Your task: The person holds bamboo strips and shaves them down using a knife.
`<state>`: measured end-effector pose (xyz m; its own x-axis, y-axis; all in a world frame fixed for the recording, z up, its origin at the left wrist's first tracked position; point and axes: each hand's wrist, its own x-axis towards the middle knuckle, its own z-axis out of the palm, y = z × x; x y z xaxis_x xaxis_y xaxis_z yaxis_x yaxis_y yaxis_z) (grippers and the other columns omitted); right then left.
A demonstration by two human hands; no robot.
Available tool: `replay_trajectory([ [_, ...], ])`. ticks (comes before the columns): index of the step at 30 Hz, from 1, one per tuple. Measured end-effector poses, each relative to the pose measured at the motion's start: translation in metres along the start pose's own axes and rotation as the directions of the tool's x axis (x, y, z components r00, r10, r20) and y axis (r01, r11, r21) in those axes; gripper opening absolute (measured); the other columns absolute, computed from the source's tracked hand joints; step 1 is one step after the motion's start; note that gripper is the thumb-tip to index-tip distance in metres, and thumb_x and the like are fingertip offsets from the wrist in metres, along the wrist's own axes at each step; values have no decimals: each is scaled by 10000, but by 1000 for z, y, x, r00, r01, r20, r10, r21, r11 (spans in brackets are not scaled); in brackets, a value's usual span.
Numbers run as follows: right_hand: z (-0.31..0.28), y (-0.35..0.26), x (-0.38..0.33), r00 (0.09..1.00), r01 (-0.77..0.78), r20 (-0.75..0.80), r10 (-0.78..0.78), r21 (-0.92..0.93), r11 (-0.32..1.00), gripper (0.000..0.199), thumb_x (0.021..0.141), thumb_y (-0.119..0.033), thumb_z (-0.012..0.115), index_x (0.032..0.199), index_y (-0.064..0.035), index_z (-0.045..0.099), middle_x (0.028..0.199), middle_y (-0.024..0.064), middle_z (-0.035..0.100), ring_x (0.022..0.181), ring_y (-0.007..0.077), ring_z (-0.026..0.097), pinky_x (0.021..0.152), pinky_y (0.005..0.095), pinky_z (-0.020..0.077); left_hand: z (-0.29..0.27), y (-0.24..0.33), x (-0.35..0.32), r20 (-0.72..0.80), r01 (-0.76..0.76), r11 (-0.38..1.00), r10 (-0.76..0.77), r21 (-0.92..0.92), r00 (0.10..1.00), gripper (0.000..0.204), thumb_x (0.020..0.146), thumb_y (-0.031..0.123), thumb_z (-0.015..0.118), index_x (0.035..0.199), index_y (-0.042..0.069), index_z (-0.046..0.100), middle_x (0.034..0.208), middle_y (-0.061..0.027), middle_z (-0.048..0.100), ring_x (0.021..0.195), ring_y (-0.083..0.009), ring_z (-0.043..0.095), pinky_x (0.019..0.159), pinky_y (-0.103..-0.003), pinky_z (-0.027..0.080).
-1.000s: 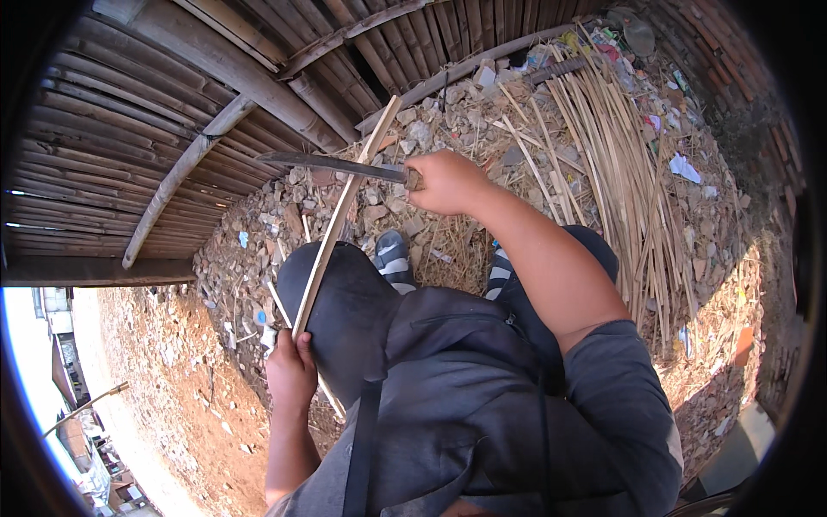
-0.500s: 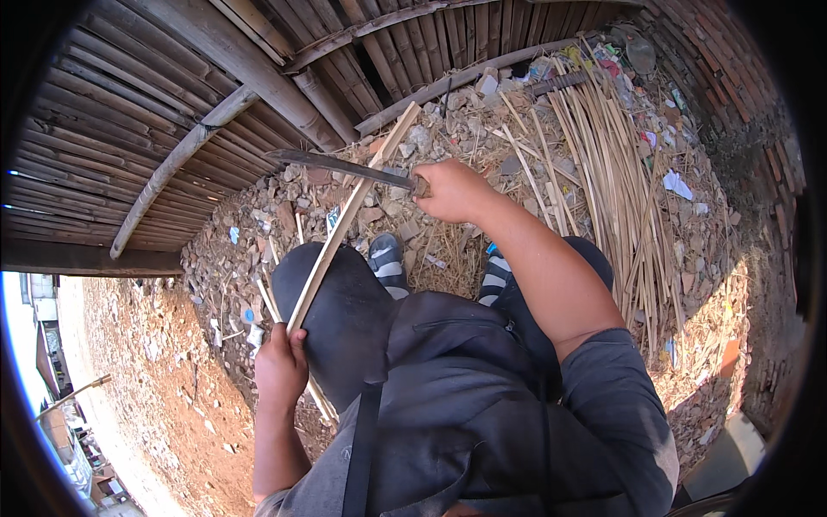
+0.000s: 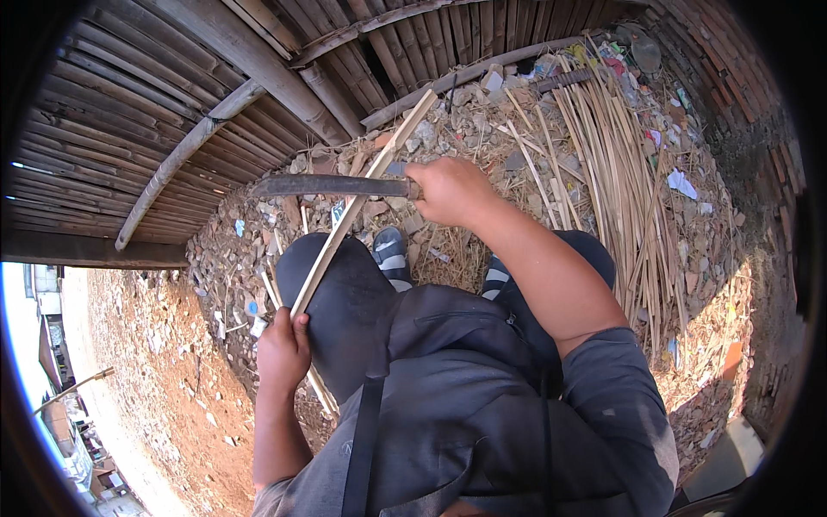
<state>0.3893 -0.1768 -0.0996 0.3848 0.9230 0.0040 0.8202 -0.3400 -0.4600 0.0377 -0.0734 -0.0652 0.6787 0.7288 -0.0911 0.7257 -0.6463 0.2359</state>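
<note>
A long pale bamboo strip (image 3: 332, 246) slants up and to the right across my left thigh. My left hand (image 3: 283, 346) grips its lower end, thumb along the strip. In my right hand (image 3: 446, 191) is the short handle of a machete, fingers wrapped round it. The dark, broad machete blade (image 3: 340, 186) points left and crosses the strip in its upper part. Whether the edge bites into the bamboo I cannot tell. More thin bamboo strips (image 3: 320, 392) lie beside my left leg, partly hidden by it.
A large bundle of split bamboo strips (image 3: 616, 185) lies on the rubble to the right. A bamboo-slat wall (image 3: 112, 129) stands at the left and far side, a brick wall (image 3: 732, 112) at the right. Stones and litter (image 3: 482, 129) cover the ground around my sandalled feet.
The machete has turned so that its tip swings nearer to me and the blade lies more level. The strip's far end has shifted slightly up and right.
</note>
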Motion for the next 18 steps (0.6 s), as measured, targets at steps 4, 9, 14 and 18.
replay_trajectory([
  [4, 2, 9, 3, 996, 18, -82, -21, -44, 999, 243, 782, -174, 683, 1015, -104, 688, 883, 166, 722, 883, 364, 714, 789, 500, 567, 3, -2, -2, -22, -2, 1000, 2, -1, 1000, 304, 1028, 282, 565, 884, 21, 506, 697, -254, 626, 658, -485, 622, 574, -560, 459],
  [9, 18, 46, 11, 982, -182, -39, 182, 11, 983, 260, 785, -201, 694, 1033, -122, 689, 924, 167, 723, 894, 386, 698, 787, 513, 557, -6, 4, 12, 26, -5, 999, 4, 37, 1000, 315, 1036, 300, 542, 886, 25, 512, 705, -259, 629, 660, -493, 619, 586, -567, 460],
  [14, 6, 18, 6, 999, -18, -35, 20, 62, 998, 258, 764, -205, 711, 1002, -111, 675, 876, 152, 724, 861, 387, 702, 764, 515, 556, -3, 6, 7, -11, 2, 999, -1, 36, 1000, 337, 1036, 322, 539, 878, 25, 515, 680, -252, 627, 657, -493, 624, 581, -564, 466],
  [18, 3, -3, -3, 991, 110, 77, -107, -35, 993, 249, 768, -207, 710, 996, -110, 685, 883, 155, 723, 868, 377, 707, 780, 508, 561, 0, 6, 5, -37, 20, 995, -17, 96, 999, 336, 1034, 327, 544, 872, 34, 518, 674, -242, 629, 630, -479, 627, 557, -556, 472],
])
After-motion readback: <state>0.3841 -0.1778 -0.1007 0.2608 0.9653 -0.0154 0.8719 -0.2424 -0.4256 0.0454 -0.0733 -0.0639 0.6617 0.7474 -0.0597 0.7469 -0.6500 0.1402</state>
